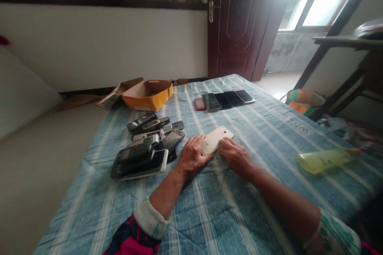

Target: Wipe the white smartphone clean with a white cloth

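Observation:
A gold smartphone [214, 138] lies back side up on the striped blue cloth, its camera end pointing away to the right. My left hand [192, 156] grips its near left end, thumb along the near edge and fingers over the far side. On the phone's near right edge rests my right hand [236, 156], fingers curled and pressed together; something small and pale shows at the fingertips, too unclear to name. Left of my hands is a pile of old mobile phones [140, 153], with keypad phones [155, 122] behind it.
An open orange box [149, 95] stands at the far left of the cloth-covered surface [257, 215]. Dark smartphones [230, 99] lie in a row at the back beside a small red-edged item [200, 104]. A yellow bottle [327, 160] lies on the right.

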### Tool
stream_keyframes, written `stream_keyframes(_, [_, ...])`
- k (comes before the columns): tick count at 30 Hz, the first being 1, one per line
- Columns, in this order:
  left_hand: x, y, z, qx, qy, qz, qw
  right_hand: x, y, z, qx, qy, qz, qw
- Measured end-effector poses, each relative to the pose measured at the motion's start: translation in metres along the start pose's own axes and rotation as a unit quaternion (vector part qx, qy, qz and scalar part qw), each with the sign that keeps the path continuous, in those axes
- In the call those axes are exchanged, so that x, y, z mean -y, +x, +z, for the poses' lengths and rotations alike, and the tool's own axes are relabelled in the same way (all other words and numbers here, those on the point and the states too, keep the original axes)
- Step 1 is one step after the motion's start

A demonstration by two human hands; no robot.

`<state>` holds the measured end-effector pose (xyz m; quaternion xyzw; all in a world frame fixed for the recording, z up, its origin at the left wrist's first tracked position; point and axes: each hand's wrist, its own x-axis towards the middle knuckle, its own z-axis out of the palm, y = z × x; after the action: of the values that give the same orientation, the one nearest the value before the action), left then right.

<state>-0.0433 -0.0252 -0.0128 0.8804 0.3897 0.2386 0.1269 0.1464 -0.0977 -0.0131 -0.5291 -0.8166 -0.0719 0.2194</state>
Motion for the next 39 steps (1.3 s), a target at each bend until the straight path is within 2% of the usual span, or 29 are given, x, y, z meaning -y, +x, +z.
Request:
stream_keyframes(3, [-0.002, -0.001, -0.002, 0.006, -0.004, -0.006, 1.000, -0.014, -0.001, -0.003, -0.006, -0.012, 0.071, 0.997])
stream_keyframes(5, [-0.003, -0.001, -0.003, 0.004, -0.007, -0.009, 1.000, -0.012, 0.000, -0.003, -0.014, -0.010, 0.087, 0.996])
stream_keyframes(10, [-0.005, -0.001, -0.003, -0.005, -0.026, -0.013, 1.000, 0.011, 0.010, 0.002, -0.006, 0.029, -0.018, 0.999])
stream_keyframes(12, [-0.006, -0.001, -0.004, -0.007, -0.031, -0.013, 0.999, 0.010, 0.015, 0.003, 0.004, 0.022, -0.032, 0.999])
stream_keyframes(17, [-0.008, -0.002, -0.007, -0.003, -0.029, -0.023, 0.999, -0.008, 0.024, 0.002, 0.023, -0.029, 0.096, 0.995])
stream_keyframes(18, [-0.008, -0.002, -0.007, -0.002, -0.030, -0.023, 0.999, -0.008, 0.025, 0.003, 0.023, -0.028, 0.103, 0.994])
stream_keyframes(22, [-0.004, -0.002, -0.003, -0.009, -0.029, -0.019, 0.999, 0.007, 0.027, 0.006, 0.031, 0.023, 0.001, 0.999])
stream_keyframes(24, [-0.003, -0.003, -0.002, -0.014, -0.026, -0.018, 0.999, 0.009, 0.032, 0.007, 0.045, 0.046, -0.021, 0.998])
stream_keyframes(30, [-0.007, -0.004, -0.006, -0.010, -0.029, -0.019, 0.999, -0.015, 0.060, 0.008, 0.086, 0.042, 0.084, 0.992])
stream_keyframes(35, [-0.007, -0.006, -0.004, -0.036, -0.032, -0.021, 0.999, -0.007, 0.078, 0.006, 0.139, 0.033, 0.034, 0.989])
stream_keyframes(39, [-0.007, -0.006, 0.000, -0.044, -0.026, -0.034, 0.998, -0.010, 0.085, 0.004, 0.161, -0.006, 0.060, 0.985])
